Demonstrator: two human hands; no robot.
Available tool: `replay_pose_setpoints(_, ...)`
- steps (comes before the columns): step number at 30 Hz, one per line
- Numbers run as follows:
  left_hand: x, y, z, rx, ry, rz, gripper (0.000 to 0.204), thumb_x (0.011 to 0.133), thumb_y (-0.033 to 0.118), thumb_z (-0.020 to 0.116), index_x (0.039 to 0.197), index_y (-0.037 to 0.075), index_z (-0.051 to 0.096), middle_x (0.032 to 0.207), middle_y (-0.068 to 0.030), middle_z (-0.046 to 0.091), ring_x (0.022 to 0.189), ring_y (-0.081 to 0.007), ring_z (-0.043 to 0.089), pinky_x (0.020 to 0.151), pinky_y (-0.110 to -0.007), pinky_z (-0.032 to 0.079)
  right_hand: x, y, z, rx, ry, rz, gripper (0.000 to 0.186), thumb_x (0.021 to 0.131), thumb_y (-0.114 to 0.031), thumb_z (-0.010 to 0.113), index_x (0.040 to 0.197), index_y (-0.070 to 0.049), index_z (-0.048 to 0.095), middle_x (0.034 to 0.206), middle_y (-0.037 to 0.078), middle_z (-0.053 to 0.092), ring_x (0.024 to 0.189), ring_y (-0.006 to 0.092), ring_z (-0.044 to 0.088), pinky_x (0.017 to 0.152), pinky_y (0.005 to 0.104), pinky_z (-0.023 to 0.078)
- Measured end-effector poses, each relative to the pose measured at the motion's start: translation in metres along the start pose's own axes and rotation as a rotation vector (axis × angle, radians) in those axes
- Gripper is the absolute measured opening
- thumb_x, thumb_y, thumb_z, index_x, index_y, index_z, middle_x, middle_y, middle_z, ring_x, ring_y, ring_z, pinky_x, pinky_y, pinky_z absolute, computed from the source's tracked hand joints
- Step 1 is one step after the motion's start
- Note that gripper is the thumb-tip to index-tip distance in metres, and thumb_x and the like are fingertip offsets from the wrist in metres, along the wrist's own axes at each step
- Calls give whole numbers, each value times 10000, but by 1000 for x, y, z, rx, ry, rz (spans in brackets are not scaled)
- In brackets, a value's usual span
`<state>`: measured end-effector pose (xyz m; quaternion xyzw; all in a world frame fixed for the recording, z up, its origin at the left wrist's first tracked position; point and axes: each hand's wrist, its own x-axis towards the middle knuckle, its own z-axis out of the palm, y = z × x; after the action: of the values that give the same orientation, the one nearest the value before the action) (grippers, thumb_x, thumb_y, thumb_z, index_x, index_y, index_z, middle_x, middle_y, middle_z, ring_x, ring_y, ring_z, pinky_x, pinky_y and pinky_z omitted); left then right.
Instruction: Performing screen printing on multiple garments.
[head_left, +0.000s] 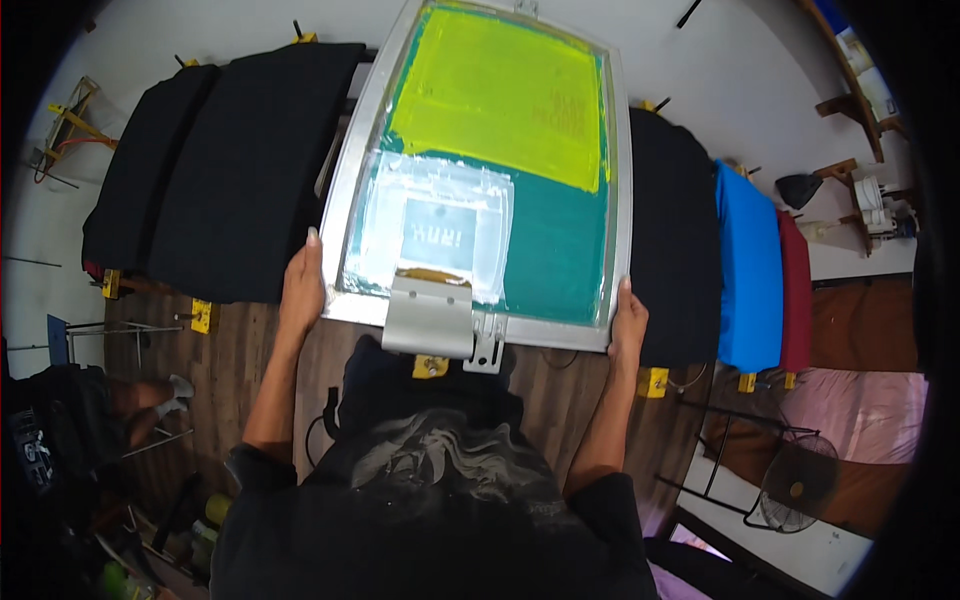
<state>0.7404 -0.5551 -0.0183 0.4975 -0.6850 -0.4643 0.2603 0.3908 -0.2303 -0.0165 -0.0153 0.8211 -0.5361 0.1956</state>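
Both of my hands are on a screen printing frame (620, 230) with a silver metal border, tilted up in front of me. Its mesh is dark green, with a large yellow-green taped patch (490, 90) at the far end and a whitish ink-smeared square at the near left. My left hand (302, 285) grips the left edge near the lower corner. Around the lower right edge, my right hand (628, 322) is closed. A grey metal-handled squeegee (428, 318) lies over the frame's near edge, untouched by either hand.
Black fabric-covered boards (255, 175) stand to the left, with another black one (675, 240) at right. Beyond it are a blue board (748, 265) and a dark red one (794, 290). A fan (797, 483) stands at lower right. At far left, a person (70, 425) is partly visible.
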Motion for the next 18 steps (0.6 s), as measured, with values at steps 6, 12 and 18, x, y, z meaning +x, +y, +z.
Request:
replay_pose_setpoints(6, -10, -6, -31, 55, -38, -135, 697, 1028, 553, 302, 1064, -57, 638, 913, -166, 637, 828, -210, 562, 797, -358, 451, -32, 16, 35, 22, 63, -12, 577, 960, -502, 566, 960, 67, 666, 778, 42, 619, 704, 89, 512, 634, 257, 437)
replay_pose_setpoints(12, -13, -5, -34, 96, -53, -166, 698, 1030, 553, 289, 1085, -54, 628, 934, -156, 633, 834, -203, 555, 809, -348, 443, -41, 22, 35, 8, 87, 57, 525, 958, -509, 569, 919, 4, 673, 748, -1, 592, 675, 66, 481, 616, 247, 412)
replay_pose_setpoints(18, -7, -18, -29, 58, -71, -114, 635, 1042, 509, 317, 1009, -56, 605, 871, -114, 585, 806, -159, 484, 770, -330, 430, -42, 17, 33, 11, 91, -20, 480, 985, -459, 550, 823, -17, 645, 690, -33, 528, 636, 50, 412, 564, 239, 356)
